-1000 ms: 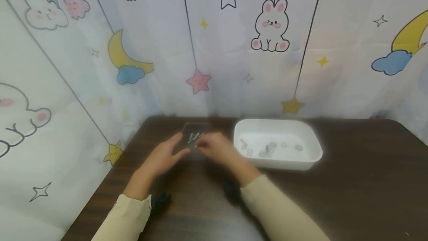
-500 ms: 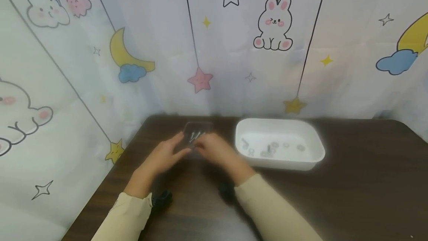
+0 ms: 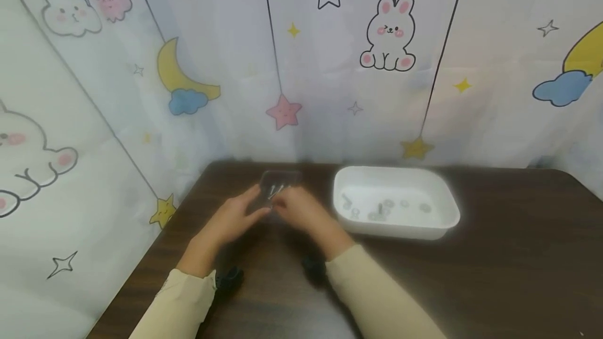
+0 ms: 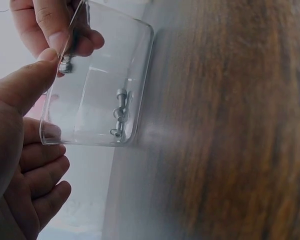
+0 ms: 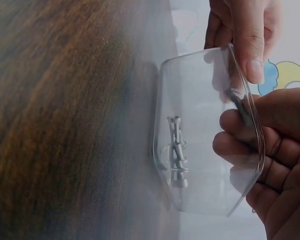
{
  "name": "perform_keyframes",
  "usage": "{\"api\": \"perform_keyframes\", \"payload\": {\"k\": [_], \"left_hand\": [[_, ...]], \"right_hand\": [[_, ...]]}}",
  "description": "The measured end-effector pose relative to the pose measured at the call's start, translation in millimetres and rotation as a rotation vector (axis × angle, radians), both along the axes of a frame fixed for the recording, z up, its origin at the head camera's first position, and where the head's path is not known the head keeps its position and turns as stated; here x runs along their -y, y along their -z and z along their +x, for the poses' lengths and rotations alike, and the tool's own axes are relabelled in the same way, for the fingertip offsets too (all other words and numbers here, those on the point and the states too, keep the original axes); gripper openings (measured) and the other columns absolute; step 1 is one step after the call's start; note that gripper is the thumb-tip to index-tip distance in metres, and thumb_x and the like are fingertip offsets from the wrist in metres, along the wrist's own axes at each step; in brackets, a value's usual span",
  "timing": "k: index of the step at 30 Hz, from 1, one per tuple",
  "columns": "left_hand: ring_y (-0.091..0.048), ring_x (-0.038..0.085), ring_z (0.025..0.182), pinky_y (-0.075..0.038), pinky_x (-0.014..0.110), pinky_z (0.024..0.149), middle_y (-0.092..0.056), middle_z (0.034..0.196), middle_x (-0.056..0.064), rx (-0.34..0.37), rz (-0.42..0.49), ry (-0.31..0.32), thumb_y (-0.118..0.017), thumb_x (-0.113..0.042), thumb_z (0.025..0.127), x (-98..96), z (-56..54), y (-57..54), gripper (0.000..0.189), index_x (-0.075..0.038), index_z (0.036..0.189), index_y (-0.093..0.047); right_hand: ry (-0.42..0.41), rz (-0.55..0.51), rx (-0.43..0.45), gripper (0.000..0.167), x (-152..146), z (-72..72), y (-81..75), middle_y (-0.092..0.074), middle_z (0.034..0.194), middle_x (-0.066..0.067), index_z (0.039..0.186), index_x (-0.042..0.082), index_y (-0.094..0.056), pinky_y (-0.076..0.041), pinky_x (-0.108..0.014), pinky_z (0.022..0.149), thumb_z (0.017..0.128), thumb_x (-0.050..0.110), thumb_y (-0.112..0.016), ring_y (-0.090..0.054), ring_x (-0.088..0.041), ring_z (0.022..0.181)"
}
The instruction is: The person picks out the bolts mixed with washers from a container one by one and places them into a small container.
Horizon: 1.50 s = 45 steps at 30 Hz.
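Note:
A clear plastic box [image 3: 281, 172] lies on the dark wood table, with several silver bolts [image 5: 177, 150] on its bottom. My left hand [image 3: 231, 218] holds the box at its left side, thumb at the near rim and forefinger farther along, as the left wrist view shows. Reaching over the near side, my right hand [image 3: 300, 208] has its fingertips inside the box. Between thumb and fingers it pinches a bolt [image 5: 241, 107], whose threaded end [image 4: 66, 65] shows in the left wrist view. The rest of that bolt is hidden by the fingers.
To the right of the box stands a white bin [image 3: 447, 213] holding small metal parts [image 3: 388, 204], some ring-shaped. A patterned curtain [image 3: 330, 77] hangs behind the table [image 3: 494, 255]. Black wrist gear [image 3: 230, 279] sits below the left cuff.
My right hand has shifted slightly left over the box, bolt still pinched. The left hand keeps its place on the box. The whole head view has drifted a little.

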<state>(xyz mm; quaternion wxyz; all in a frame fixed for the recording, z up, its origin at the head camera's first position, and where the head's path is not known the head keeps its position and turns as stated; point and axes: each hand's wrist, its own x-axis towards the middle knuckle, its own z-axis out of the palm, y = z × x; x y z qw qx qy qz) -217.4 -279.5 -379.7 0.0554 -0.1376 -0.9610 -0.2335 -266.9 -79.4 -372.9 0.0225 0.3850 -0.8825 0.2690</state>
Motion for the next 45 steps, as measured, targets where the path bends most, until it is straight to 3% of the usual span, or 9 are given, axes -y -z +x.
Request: {"api": "perform_keyframes", "payload": {"k": [30,42,45], "left_hand": [[-0.040,0.034,0.140,-0.034,0.052,0.115,-0.035,0.157,0.013,-0.001,0.000,-0.011,-0.058,-0.052,0.095,-2.3,-0.3,0.5,0.074,-0.007,0.151,-0.038],[-0.039,0.034,0.141,-0.034,0.053,0.115,-0.034,0.157,0.012,0.007,-0.002,-0.009,-0.057,-0.054,0.095,-1.7,1.0,0.7,0.075,-0.006,0.151,-0.039],[-0.039,0.033,0.142,-0.034,0.052,0.115,-0.035,0.157,0.012,0.011,-0.005,-0.016,-0.057,-0.055,0.094,-1.9,1.5,0.0,0.076,-0.007,0.150,-0.040]], "right_hand": [[-0.002,0.037,0.004,0.015,-5,4.2,-0.9,-0.075,0.102,-0.001,0.104,0.015,-0.076,-0.056,-0.034,0.090,0.093,0.015,-0.066,-0.070,-0.018,0.095],[-0.011,-0.024,-0.143,0.012,-16,0.9,-5.0,-0.076,0.098,0.000,0.100,0.016,-0.077,-0.057,-0.031,0.087,0.091,0.015,-0.069,-0.071,-0.017,0.091],[0.009,-0.039,-0.138,0.013,-21,0.6,-10.6,-0.076,0.099,-0.001,0.101,0.014,-0.077,-0.057,-0.032,0.087,0.090,0.014,-0.070,-0.071,-0.018,0.093]]}}
